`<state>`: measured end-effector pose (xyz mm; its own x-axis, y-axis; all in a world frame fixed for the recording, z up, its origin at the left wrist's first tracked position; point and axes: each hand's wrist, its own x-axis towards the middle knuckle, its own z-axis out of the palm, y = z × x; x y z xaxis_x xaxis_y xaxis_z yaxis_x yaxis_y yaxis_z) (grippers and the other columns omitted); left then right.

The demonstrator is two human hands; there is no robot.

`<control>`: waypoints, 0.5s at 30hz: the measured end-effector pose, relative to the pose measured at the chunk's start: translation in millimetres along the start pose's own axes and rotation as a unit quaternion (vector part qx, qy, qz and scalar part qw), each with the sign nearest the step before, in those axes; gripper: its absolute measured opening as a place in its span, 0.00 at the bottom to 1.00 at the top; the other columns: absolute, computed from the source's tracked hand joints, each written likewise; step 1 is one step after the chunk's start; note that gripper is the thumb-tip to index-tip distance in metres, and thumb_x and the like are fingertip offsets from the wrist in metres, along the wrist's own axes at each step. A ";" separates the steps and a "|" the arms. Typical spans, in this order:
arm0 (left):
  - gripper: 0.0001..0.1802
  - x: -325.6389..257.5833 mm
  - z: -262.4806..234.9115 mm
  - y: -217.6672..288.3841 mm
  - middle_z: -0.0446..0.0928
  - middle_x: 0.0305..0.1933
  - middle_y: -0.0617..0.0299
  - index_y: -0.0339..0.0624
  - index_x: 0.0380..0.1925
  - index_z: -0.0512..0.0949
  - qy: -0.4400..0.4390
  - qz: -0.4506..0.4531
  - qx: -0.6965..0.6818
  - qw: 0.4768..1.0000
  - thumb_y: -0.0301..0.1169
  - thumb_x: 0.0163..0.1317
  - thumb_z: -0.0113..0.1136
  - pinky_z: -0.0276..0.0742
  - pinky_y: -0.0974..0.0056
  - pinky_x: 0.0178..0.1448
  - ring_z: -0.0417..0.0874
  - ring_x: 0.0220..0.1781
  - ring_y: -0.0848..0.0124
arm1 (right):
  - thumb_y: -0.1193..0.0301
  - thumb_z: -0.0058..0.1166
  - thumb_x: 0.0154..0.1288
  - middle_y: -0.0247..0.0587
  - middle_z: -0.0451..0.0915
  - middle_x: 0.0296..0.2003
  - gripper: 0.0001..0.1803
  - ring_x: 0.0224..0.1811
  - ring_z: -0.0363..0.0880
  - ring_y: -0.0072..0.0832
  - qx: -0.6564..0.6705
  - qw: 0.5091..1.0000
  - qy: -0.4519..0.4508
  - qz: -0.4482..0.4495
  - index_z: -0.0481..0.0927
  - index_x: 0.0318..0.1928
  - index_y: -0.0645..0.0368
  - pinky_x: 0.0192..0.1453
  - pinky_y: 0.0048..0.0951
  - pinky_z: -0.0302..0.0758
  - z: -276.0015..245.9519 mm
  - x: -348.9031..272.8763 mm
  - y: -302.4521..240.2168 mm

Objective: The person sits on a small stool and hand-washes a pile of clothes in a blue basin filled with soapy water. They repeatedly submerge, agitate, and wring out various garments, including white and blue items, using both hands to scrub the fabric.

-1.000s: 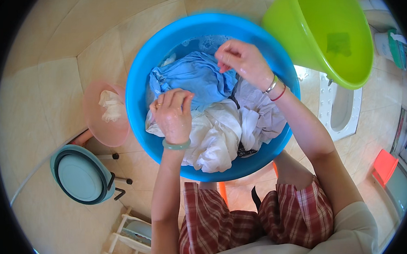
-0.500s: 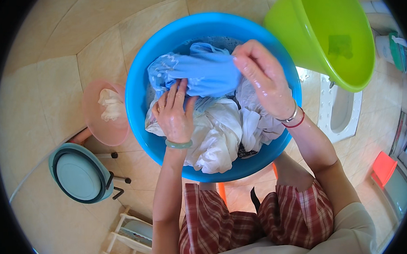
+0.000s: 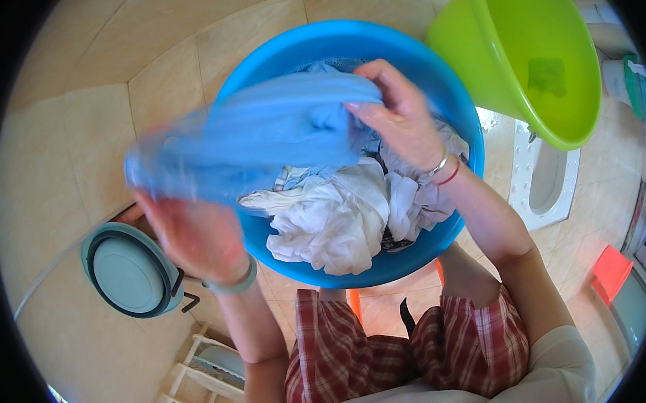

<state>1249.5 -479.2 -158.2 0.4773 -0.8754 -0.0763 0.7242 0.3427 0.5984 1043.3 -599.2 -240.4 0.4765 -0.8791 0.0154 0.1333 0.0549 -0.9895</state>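
A wet blue cloth garment (image 3: 262,125) is stretched over the large blue basin (image 3: 472,159), its left end hanging out past the rim. My right hand (image 3: 399,119) pinches its right end above the basin. My left hand (image 3: 198,236), smeared by motion, is at the garment's left end outside the basin; its fingers are partly hidden by the cloth, which is drawn out with it. Below lie crumpled white clothes (image 3: 331,223) and a pale grey-white garment (image 3: 416,197). Soapy water (image 3: 342,62) shows at the basin's far side.
A tall lime-green bucket (image 3: 469,73) stands at the far right, beside a white squat toilet (image 3: 545,181). To the left are a grey-green folding basin (image 3: 128,275) and a cream rack (image 3: 193,373). A red-orange object (image 3: 612,274) is at the right.
My left hand has swung left out of the basin, pulling the blue garment's end over the rim. My right hand has moved slightly left, gripping the other end.
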 end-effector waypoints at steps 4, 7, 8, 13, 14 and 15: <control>0.33 7.6 -16.7 -71.0 0.69 0.59 0.54 0.42 0.57 0.69 0.050 -0.199 -0.021 0.979 0.57 0.66 0.44 0.63 0.60 0.65 0.70 0.60 0.62 | 0.71 0.61 0.56 0.44 0.71 0.39 0.34 0.41 0.77 0.33 -0.256 0.946 -0.190 -0.066 0.62 0.62 0.58 0.46 0.25 0.75 74.6 -39.0 -39.8; 0.36 15.4 -45.8 -81.5 0.76 0.45 0.57 0.39 0.48 0.73 0.116 -0.260 0.128 0.950 0.63 0.64 0.43 0.73 0.68 0.52 0.78 0.45 0.66 | 0.69 0.62 0.51 0.39 0.67 0.32 0.34 0.33 0.75 0.30 -0.359 0.904 -0.165 -0.164 0.66 0.60 0.57 0.34 0.24 0.76 80.5 -57.3 -40.8; 0.37 17.4 -49.9 -81.1 0.78 0.40 0.59 0.38 0.46 0.74 0.158 -0.244 0.233 0.928 0.64 0.63 0.42 0.75 0.70 0.47 0.79 0.41 0.67 | 0.69 0.62 0.50 0.38 0.66 0.31 0.33 0.31 0.75 0.29 -0.368 0.900 -0.136 -0.192 0.68 0.59 0.57 0.31 0.25 0.76 76.3 -60.5 -41.1; 0.28 9.2 -67.7 -101.3 0.68 0.22 0.68 0.47 0.32 0.73 0.069 -0.265 -0.010 0.962 0.61 0.65 0.42 0.69 0.74 0.31 0.70 0.25 0.75 | 0.68 0.58 0.54 0.34 0.68 0.27 0.12 0.23 0.75 0.27 -0.321 0.887 -0.150 -0.295 0.77 0.39 0.57 0.21 0.27 0.72 88.1 -55.5 -21.1; 0.26 -1.8 -72.9 -103.5 0.69 0.24 0.67 0.47 0.33 0.72 0.132 -0.209 0.004 0.969 0.59 0.66 0.43 0.70 0.73 0.33 0.71 0.27 0.76 | 0.67 0.56 0.57 0.35 0.70 0.25 0.08 0.22 0.75 0.28 -0.310 0.893 -0.121 -0.303 0.75 0.34 0.55 0.19 0.28 0.72 91.4 -42.7 -13.0; 0.22 -10.8 -69.4 -107.8 0.70 0.28 0.67 0.47 0.35 0.72 0.149 -0.187 0.040 0.970 0.54 0.67 0.43 0.70 0.72 0.37 0.72 0.31 0.76 | 0.66 0.54 0.60 0.36 0.71 0.24 0.07 0.21 0.75 0.29 -0.305 0.896 -0.095 -0.308 0.73 0.28 0.54 0.18 0.29 0.72 91.4 -32.3 -2.6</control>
<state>1200.9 -483.1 -277.2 0.3207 -0.7916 -0.5201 0.8395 -0.0167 0.5431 1107.0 -527.7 -225.2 0.6227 -0.5534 0.5532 -0.0494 -0.7333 -0.6781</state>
